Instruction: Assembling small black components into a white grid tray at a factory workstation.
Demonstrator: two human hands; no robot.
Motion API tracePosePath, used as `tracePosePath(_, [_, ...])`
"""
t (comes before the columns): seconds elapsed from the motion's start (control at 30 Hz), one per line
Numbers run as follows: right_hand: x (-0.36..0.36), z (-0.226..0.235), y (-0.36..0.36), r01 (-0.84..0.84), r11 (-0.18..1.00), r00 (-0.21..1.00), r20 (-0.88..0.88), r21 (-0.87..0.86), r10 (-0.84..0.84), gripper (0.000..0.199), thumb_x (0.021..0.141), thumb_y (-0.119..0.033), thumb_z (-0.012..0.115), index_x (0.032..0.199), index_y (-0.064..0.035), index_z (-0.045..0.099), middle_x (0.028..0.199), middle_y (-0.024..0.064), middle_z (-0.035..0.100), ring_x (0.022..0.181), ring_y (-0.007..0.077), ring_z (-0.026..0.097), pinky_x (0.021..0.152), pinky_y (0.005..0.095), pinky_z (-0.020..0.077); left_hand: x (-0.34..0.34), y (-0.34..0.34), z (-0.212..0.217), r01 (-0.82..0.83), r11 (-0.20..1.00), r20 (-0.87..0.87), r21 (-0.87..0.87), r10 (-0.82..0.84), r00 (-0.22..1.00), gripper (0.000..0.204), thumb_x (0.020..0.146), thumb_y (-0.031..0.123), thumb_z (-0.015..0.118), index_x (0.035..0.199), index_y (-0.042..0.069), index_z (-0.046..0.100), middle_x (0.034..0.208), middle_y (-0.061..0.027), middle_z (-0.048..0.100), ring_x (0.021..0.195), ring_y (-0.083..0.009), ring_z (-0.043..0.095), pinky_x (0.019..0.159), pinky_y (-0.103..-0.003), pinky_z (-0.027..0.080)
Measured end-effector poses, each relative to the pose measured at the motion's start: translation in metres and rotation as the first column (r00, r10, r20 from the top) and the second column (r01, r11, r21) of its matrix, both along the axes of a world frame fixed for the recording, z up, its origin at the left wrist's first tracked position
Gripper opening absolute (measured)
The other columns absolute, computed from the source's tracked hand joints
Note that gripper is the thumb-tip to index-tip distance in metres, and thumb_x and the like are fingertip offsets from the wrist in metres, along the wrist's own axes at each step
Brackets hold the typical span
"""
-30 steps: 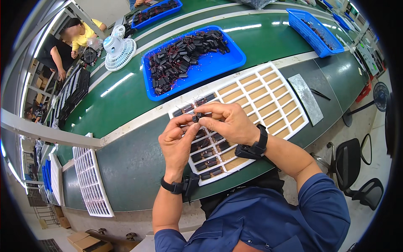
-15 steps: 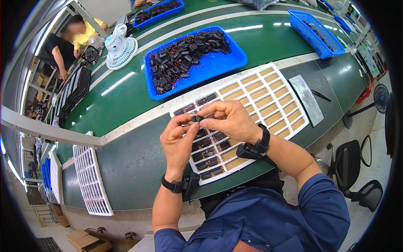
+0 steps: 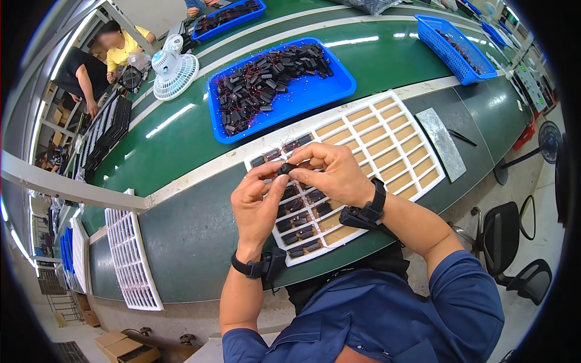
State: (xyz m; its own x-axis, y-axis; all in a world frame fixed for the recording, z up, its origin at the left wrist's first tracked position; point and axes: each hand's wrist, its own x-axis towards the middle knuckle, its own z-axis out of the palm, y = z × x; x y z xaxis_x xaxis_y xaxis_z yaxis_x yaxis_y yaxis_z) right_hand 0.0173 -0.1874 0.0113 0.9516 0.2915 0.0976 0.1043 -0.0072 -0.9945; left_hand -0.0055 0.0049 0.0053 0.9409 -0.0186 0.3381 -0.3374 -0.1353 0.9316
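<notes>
Between the fingertips of both hands I hold a small black part point(image 3: 285, 169), mostly covered by my fingers. My left hand point(image 3: 257, 196) pinches it from the left, my right hand point(image 3: 330, 172) from the right. Both hands are above a white grid tray point(image 3: 417, 154) with a tan base. Black parts with thin wires point(image 3: 298, 235) fill several cells on the tray's left side, while the cells to the right show bare base. Beyond the tray, a blue bin point(image 3: 327, 91) holds a heap of similar black parts with red wires.
At the right lie a grey metal plate point(image 3: 442, 145) and black tweezers point(image 3: 463, 137). A blue perforated basket point(image 3: 457, 51) stands at the far right, a white fan point(image 3: 174, 69) at the far left. Another white grid tray point(image 3: 131, 257) overhangs the left table edge. Co-workers sit far left.
The black part has turned slightly between my fingertips and is now more covered by them. My hands have stayed nearly in place.
</notes>
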Motion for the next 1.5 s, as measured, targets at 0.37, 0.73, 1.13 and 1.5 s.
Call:
tracePosePath(0.37, [-0.004, -0.001, 0.003, 0.068, 0.990, 0.971, 0.236, -0.121, -0.038, 0.020, 0.088, -0.001, 0.076, 0.105, 0.0029, 0.067, 0.108, 0.0103, 0.073, 0.090, 0.0113, 0.071, 0.079, 0.0244, 0.0564, 0.001, 0.001, -0.004, 0.005, 1.000, -0.017, -0.020, -0.006, 1.000, 0.007, 0.090, 0.000, 0.075, 0.086, -0.006, 0.077, 0.117, -0.0136, 0.074, 0.096, -0.0130, 0.069, 0.082, -0.025, 0.054])
tracePosePath(0.73, [-0.004, -0.004, 0.002, 0.084, 0.981, 0.910, 0.415, -0.176, -0.003, 0.016, 0.086, -0.001, 0.076, 0.100, 0.0017, 0.068, 0.111, 0.0130, 0.071, 0.099, 0.0177, 0.071, 0.082, 0.0290, 0.0576, -0.001, 0.000, -0.003, 0.055, 0.994, -0.027, -0.098, -0.058, 0.998, 0.013, 0.092, 0.000, 0.073, 0.082, -0.009, 0.074, 0.124, -0.0111, 0.072, 0.092, -0.0074, 0.068, 0.077, -0.020, 0.054])
tracePosePath(1.13, [-0.001, -0.002, 0.001, 0.036, 0.994, 0.940, 0.341, -0.107, 0.003, 0.017, 0.087, -0.001, 0.074, 0.103, 0.0026, 0.068, 0.107, 0.0127, 0.073, 0.099, 0.0160, 0.069, 0.091, 0.0296, 0.0523, 0.004, 0.006, -0.006, 0.105, 0.955, -0.153, -0.276, -0.152, 0.977, 0.010, 0.091, 0.004, 0.074, 0.087, -0.005, 0.078, 0.120, -0.0087, 0.073, 0.089, -0.0079, 0.065, 0.074, -0.021, 0.052])
tracePosePath(1.5, [-0.003, 0.010, -0.003, -0.006, 0.987, 0.993, 0.113, -0.162, 0.025, 0.031, 0.087, -0.006, 0.077, 0.114, 0.0048, 0.068, 0.098, 0.0071, 0.074, 0.090, 0.0095, 0.066, 0.083, 0.0258, 0.0531, 0.002, 0.006, -0.011, 0.107, 0.982, -0.051, -0.154, -0.116, 0.992, 0.007, 0.089, 0.005, 0.077, 0.090, 0.000, 0.080, 0.118, -0.0090, 0.072, 0.103, -0.0139, 0.065, 0.080, -0.025, 0.053])
